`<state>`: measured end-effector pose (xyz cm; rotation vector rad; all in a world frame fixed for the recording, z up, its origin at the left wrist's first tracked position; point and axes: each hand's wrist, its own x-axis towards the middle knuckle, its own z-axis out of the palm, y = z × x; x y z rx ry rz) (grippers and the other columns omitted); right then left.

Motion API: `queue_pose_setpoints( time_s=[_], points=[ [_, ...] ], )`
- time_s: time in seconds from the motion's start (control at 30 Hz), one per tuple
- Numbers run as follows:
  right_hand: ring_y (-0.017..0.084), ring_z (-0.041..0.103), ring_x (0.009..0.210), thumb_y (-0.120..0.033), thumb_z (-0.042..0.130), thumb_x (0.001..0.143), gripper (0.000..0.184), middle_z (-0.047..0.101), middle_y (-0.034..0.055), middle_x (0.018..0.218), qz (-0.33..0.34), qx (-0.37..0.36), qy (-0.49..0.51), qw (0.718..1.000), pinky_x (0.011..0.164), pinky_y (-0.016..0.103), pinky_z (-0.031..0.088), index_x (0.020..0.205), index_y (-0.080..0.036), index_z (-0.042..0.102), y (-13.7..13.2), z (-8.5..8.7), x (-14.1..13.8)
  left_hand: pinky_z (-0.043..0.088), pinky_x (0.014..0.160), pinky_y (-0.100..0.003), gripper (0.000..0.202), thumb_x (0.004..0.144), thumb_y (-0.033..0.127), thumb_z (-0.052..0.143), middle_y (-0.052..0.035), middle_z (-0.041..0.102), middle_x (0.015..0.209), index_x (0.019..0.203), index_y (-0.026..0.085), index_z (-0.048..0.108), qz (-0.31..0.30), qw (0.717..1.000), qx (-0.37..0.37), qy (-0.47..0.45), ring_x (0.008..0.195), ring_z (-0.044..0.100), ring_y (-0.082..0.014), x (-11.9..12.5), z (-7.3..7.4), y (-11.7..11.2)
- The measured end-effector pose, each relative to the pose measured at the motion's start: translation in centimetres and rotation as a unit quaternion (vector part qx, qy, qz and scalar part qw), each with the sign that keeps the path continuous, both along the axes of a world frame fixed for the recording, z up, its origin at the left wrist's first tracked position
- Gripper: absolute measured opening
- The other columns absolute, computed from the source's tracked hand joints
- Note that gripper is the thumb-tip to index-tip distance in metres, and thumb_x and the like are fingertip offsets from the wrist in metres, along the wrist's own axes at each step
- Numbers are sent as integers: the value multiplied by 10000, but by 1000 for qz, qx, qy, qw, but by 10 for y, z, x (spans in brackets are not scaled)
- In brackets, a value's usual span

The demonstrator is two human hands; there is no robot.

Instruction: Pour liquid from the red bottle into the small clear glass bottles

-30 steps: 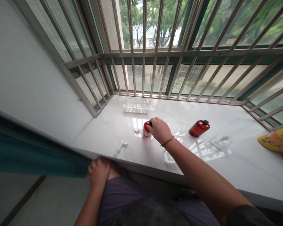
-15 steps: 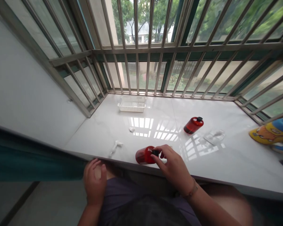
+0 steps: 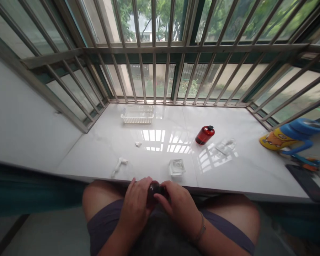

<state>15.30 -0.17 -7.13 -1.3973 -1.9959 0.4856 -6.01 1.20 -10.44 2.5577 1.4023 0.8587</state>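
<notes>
Over my lap, just below the ledge's front edge, a dark red bottle point(image 3: 153, 190) is held between both hands. My left hand point(image 3: 137, 199) wraps round its body and hides much of it. The fingers of my right hand point(image 3: 176, 199) are closed on its black cap point(image 3: 162, 190). Close in front of the hands, a small clear square container point(image 3: 177, 167) stands on the ledge. Farther back to the right is a second red bottle point(image 3: 205, 135) with a black cap, seen tilted.
On the white ledge point(image 3: 96, 149) a white perforated basket point(image 3: 138, 115) stands at the back left. Crumpled white scraps point(image 3: 120, 165) lie at the left, clear plastic point(image 3: 225, 146) at the right. A yellow and blue flask point(image 3: 288, 133) and a phone point(image 3: 306, 181) are far right. Metal bars close the back.
The near bottle has come off the ledge to over my lap. My left hand has left my knee and gripped it. The clear container has come into sight, and the view has shifted right.
</notes>
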Motion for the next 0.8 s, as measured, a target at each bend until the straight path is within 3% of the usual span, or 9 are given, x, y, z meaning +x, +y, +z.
queue_pose_setpoints(
  time_s=[0.17,0.43,0.5,0.6,0.7,0.8],
  points=[
    [244,671,774,-251,703,1047,97,715,26,890,17,5,-15,1000,770,393,525,1022,-229,612,-1,4,9,463,1294,-589,701,883,98,684,-123,735,1422,1539,235,477,-19,998,-53,-34,1328,712,-302,11,-4,-3],
    [268,692,1012,-153,781,1002,423,738,48,1182,162,0,-87,983,917,441,533,1370,-277,612,-2,11,29,451,1274,-693,790,763,163,822,-86,760,1388,1480,289,514,-80,981,-167,-49,1265,750,-340,1,-2,3],
    [292,693,1054,-236,829,984,500,724,81,1242,148,-26,-101,983,920,461,558,1422,-246,589,-2,13,30,456,1266,-701,804,759,174,834,-95,763,1387,1489,291,518,-76,982,-165,-52,1267,749,-354,0,-4,3],
    [308,700,976,-317,843,976,379,729,90,1122,115,-52,-113,986,863,485,593,1267,-182,641,-2,15,29,450,1264,-712,814,762,157,827,-99,761,1387,1498,295,507,-75,983,-160,-53,1262,751,-354,3,-8,1],
    [278,712,979,-168,801,989,251,730,53,1105,132,-51,-105,984,888,456,612,1190,-219,659,-3,17,29,449,1262,-716,809,761,139,812,-94,760,1382,1493,294,506,-73,982,-164,-51,1253,754,-348,8,-10,-1],
    [274,719,1110,-108,809,964,482,710,77,1281,122,-75,-85,986,992,440,618,1380,-246,609,-5,20,29,454,1264,-706,801,756,138,803,-91,759,1390,1490,286,519,-69,983,-164,-54,1258,751,-349,11,-12,-2]
  ],
)
